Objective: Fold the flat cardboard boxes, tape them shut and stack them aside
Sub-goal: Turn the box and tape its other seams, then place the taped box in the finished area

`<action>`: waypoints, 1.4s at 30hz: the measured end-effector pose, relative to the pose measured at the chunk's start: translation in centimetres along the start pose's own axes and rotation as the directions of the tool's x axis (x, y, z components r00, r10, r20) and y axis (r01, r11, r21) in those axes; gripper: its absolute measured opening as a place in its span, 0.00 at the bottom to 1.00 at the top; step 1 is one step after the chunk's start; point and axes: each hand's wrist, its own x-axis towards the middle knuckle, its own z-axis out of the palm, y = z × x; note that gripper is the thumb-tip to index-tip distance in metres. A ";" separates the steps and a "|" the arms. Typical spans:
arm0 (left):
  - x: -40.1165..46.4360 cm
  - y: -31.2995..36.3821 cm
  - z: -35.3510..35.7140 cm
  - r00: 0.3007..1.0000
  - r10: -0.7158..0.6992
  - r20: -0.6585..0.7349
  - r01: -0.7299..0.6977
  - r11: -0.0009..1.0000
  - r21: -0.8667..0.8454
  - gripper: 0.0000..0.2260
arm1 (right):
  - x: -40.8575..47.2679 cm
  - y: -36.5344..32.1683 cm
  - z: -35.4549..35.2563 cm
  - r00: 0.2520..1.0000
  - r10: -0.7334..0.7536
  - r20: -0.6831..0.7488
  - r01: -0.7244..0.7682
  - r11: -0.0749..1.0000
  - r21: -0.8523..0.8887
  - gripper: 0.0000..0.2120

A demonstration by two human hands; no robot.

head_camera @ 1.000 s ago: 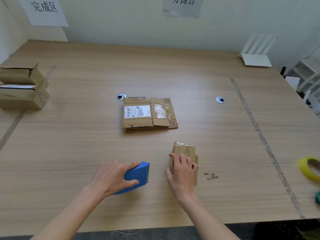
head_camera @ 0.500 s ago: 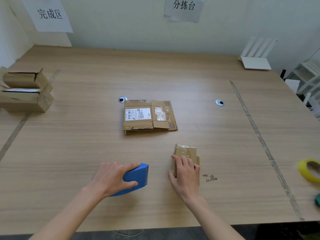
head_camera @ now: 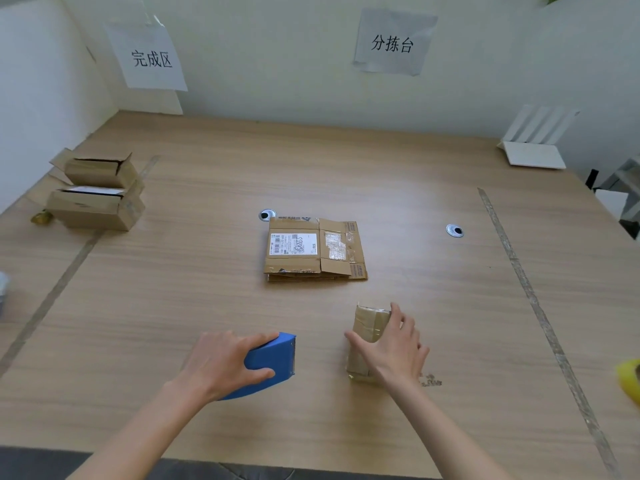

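A small taped cardboard box (head_camera: 369,323) stands on the wooden table (head_camera: 207,289) near the front edge. My right hand (head_camera: 393,348) grips it from above, thumb on its left side and fingers on its right. My left hand (head_camera: 225,363) holds a blue tape dispenser (head_camera: 273,358) resting on the table left of the box. A pile of flat cardboard boxes (head_camera: 313,249) lies in the table's middle, the top one bearing a white label. Two folded boxes (head_camera: 97,194) sit stacked at the far left.
A yellow tape roll (head_camera: 630,377) lies at the right edge. A white stand (head_camera: 535,147) sits at the back right corner. Two round cable holes (head_camera: 454,230) are set in the table. Tape lines run down both sides. Paper signs hang on the wall.
My right hand has shifted from lying flat on the small box to gripping it around its sides. The camera has tilted up. The left hand stays on the dispenser.
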 end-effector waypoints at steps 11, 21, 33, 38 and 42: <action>-2.0 -1.0 6.1 0.956 0.149 -0.252 -0.122 0.985 0.123 0.26 | 0.0 0.5 0.5 0.997 -0.044 0.061 0.042 0.998 0.045 0.48; -4.2 -2.6 10.7 0.896 0.243 -0.373 -0.218 0.970 0.107 0.25 | 0.1 1.1 0.9 0.994 -0.075 0.077 0.071 0.996 0.059 0.49; 0.4 0.8 3.6 0.913 -0.069 -0.402 -0.033 0.970 -0.241 0.24 | 1.0 0.5 -2.2 0.976 -0.215 -0.022 0.210 0.917 0.341 0.44; 4.9 5.8 -0.2 0.954 -0.296 -0.041 0.192 0.714 -0.673 0.30 | 0.8 -1.8 -6.3 0.942 -0.331 -0.051 0.286 0.715 0.639 0.42; 6.6 8.6 -2.8 0.932 -0.316 0.179 0.276 0.296 -0.914 0.34 | 0.2 -3.0 -9.0 0.923 -0.384 -0.013 0.225 0.514 0.828 0.37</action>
